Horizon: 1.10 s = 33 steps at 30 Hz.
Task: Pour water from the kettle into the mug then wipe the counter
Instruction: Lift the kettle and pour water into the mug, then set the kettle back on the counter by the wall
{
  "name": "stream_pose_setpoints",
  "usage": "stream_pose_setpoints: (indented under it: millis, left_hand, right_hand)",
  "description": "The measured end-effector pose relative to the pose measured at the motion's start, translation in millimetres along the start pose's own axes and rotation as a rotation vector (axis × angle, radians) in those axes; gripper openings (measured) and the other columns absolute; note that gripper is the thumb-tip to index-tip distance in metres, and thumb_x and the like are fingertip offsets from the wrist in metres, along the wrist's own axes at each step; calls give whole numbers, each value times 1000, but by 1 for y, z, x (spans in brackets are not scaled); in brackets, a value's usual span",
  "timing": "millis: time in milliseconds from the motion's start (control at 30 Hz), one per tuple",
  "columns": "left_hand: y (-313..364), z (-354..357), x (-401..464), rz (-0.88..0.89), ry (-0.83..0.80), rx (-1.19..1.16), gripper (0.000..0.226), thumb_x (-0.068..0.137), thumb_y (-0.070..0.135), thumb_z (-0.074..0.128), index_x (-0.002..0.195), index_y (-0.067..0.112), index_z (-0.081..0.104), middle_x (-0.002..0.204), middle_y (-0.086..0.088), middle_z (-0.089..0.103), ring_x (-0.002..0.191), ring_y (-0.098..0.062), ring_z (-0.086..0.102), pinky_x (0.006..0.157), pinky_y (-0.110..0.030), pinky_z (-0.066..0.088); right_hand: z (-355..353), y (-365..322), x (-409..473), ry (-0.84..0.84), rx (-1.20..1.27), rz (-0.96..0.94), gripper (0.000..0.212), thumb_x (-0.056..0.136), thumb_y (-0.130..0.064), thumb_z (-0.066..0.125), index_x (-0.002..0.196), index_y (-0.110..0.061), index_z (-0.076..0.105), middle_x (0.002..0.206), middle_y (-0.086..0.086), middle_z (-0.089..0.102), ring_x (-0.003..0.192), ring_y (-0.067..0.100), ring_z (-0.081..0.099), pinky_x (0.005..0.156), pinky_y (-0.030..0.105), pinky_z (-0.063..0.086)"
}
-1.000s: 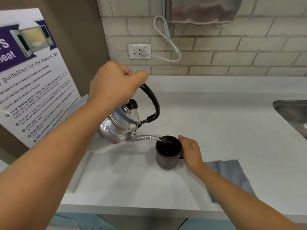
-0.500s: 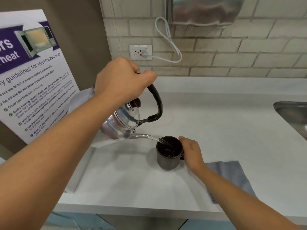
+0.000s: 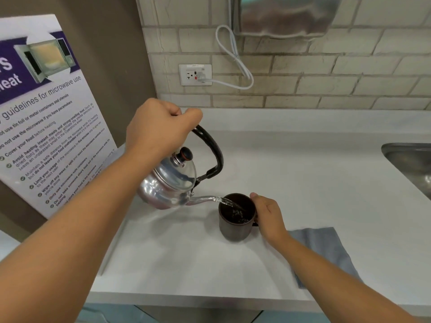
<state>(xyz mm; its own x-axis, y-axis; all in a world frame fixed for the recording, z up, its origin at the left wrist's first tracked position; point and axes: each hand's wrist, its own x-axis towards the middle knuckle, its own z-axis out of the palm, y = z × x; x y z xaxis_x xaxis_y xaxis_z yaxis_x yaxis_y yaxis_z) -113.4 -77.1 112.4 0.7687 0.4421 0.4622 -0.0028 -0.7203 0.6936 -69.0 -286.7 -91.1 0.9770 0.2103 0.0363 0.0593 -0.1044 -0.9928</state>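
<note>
The white stone-like table (image 3: 291, 173) carries everything here, and a steel sink (image 3: 412, 164) is set into it far to the right of both hands. A large printed sign with microwave guidelines (image 3: 46, 117) leans at the left, behind the left arm. The shiny round metal kettle with a black curved handle (image 3: 172, 183) hangs in the air, tilted to the right. The left hand (image 3: 158, 129) is a closed fist on top of this handle, its fingers (image 3: 191, 116) wrapped fully around it. The kettle body is just below this hand. A thin stream of water (image 3: 229, 203) runs from the spout into the dark brown round mug (image 3: 235, 217), which stands on the table. The right hand (image 3: 268, 215) touches the right side of the mug, its fingers curled at the handle; how firmly they hold it, I cannot tell. A grey folded cloth (image 3: 324, 248) lies flat on the table just behind the right wrist, partly under the forearm.
</note>
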Motion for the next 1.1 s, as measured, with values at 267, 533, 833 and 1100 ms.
stream_pose_setpoints:
  millis: [267,533,833,1100]
  left_hand:
    - [-40,3,-10,-223,74,-338,47,66,30,58,37,21,23,39,11,15,36,-8,13,34,-15,14]
    - [-64,7,0,-474,133,-606,34,68,27,56,49,24,29,45,4,23,41,-12,16,39,-23,13]
    - [-83,26,48,-612,242,-814,46,72,25,55,34,24,30,36,10,23,34,-11,15,35,-14,14]
    - [-129,74,85,-569,254,-734,33,70,28,57,48,24,33,45,4,28,41,-12,22,42,-27,19]
  right_hand:
    - [-6,-3,-1,-56,-72,-6,48,98,-30,42,56,-10,31,58,6,33,58,20,33,60,34,29]
    - [-21,-19,11,-150,-294,-130,47,96,-30,48,59,-4,36,59,4,38,56,14,36,60,33,34]
    - [31,-140,91,-78,-260,-422,44,96,-33,44,63,-6,54,60,0,54,60,12,51,65,27,43]
    - [101,-139,164,-168,-441,-540,43,100,-29,39,68,-2,53,62,4,54,59,16,50,58,25,37]
